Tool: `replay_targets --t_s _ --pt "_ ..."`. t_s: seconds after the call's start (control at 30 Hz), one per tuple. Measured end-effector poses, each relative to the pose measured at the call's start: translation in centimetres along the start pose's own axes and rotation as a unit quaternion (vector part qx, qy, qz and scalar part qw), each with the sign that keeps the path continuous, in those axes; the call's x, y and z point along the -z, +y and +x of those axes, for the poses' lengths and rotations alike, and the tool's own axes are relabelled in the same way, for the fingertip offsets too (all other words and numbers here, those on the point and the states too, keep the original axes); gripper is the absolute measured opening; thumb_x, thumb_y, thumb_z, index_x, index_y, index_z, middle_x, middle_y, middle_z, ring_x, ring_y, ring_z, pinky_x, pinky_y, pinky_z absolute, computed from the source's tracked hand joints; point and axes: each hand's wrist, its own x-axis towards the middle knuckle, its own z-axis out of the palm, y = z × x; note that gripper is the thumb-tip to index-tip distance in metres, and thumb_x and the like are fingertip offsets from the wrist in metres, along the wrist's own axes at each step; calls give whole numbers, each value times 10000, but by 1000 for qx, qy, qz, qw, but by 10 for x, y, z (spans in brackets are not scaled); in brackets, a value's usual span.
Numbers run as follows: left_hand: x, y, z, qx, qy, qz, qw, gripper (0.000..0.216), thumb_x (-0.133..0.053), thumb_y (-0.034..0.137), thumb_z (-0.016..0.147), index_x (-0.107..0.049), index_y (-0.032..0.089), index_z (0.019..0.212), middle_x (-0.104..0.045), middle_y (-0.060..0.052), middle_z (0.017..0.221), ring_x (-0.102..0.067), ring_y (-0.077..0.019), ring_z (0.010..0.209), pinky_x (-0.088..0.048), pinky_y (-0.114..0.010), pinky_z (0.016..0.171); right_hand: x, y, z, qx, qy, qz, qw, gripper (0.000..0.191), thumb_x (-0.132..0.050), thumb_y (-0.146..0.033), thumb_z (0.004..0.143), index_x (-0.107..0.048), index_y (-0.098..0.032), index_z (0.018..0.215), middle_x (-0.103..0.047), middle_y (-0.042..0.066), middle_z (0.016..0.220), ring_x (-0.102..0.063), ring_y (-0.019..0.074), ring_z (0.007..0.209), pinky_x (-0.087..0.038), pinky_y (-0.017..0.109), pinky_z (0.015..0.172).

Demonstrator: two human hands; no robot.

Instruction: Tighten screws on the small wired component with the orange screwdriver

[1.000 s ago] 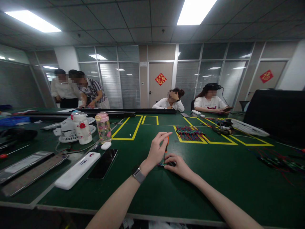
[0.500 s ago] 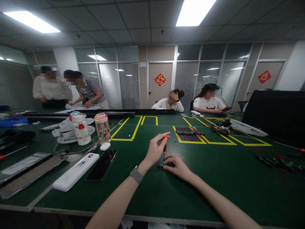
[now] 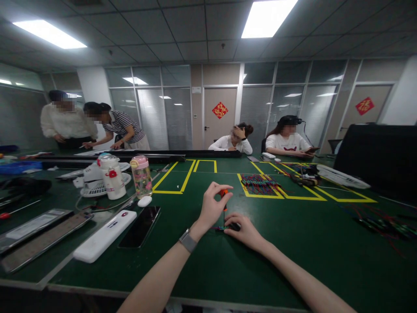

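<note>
My left hand has its thumb and fingers around the orange and black handle of a screwdriver. The tool stands upright, its thin shaft pointing down at a small green circuit board with wires. Low over the table, my right hand pinches that board at its right side. A dark part lies under the right fingers, mostly hidden. The screwdriver's tip meets the board close to the right fingertips, though the exact contact is too small to make out.
A phone, a white power bank, a pink-lidded bottle and a white bottle stand or lie to the left. Several wired boards sit inside yellow tape; more wired boards lie right. People are across the table.
My left thumb and forefinger have shifted around the screwdriver handle, with the fingertips further forward. The right hand keeps its place on the board. Across the room, the bending person has moved an arm.
</note>
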Motion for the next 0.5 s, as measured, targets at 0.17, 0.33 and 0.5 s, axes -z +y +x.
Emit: replay_targets --t_s 0.17,0.33,0.5 --pt "2 2 0 -8 -10 -3 1000 268 -459 288 917 -657 233 1089 -585 -56 1037 -580 -164 952 -454 -304 879 -1 0 -1 -2 3 -3 1000 95 -675 -222 738 -711 -184 817 -665 72 1006 -616 208 925 -460 338 865" --pt "0 1 1 16 -56 -88 994 294 -464 268 913 -616 214 1159 -629 -63 1030 -618 -152 879 -487 -285 805 -2 -1 -3 15 4 -19 1000 118 -648 -190 748 -701 -182 853 -669 72 996 -610 218 944 -451 349 880" --pt "1 0 1 5 1 -16 1000 194 -628 305 810 -700 200 955 -573 -28 851 -568 -141 793 -477 -267 753 -3 -4 -4 24 -3 -26 999 134 -628 -183 764 -704 -190 874 -678 77 1008 -615 224 960 -455 357 890"
